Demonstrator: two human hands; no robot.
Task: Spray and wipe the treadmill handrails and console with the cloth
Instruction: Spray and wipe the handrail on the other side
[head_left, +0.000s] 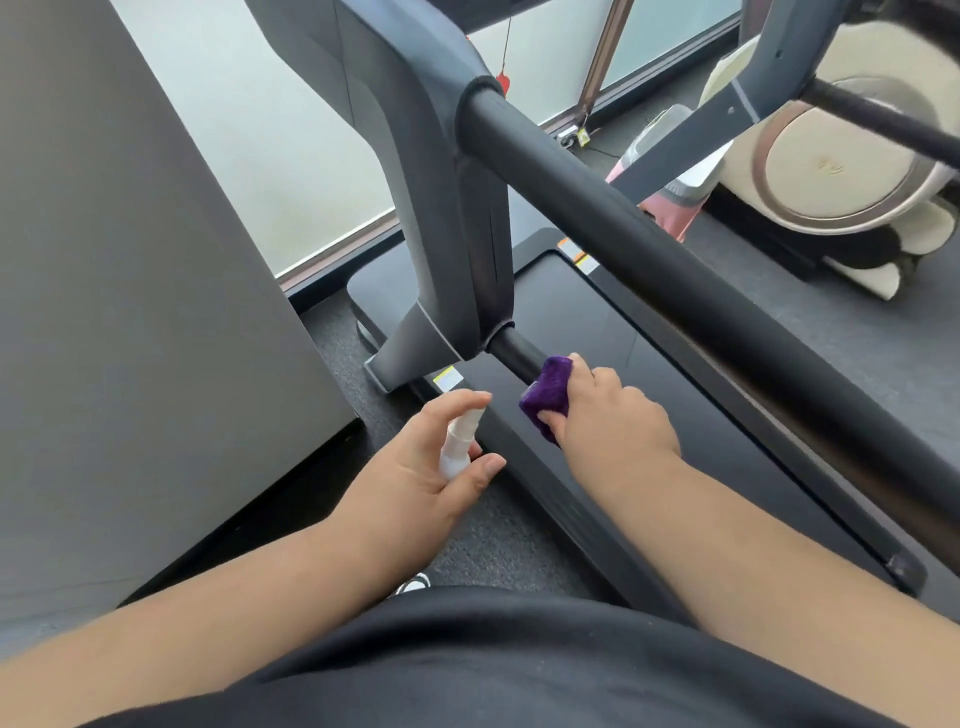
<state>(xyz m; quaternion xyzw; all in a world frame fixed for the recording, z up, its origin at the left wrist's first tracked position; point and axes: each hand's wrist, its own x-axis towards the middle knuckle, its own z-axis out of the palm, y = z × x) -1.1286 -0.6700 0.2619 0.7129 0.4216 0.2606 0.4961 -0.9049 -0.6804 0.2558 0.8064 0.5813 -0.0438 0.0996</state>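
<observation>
The right hand clasps a purple cloth seemingly around the lower handrail, while the left hand grips a white spray bottle.

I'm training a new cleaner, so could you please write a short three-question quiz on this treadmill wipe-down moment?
1. True or false: the right hand presses the purple cloth against the short lower handrail.
2. The left hand holds: A) a sponge B) a white spray bottle C) nothing.
3. Fill in: the long upper handrail runs ____ the treadmill deck.

Key: 1 true; 2 B; 3 above.
</observation>
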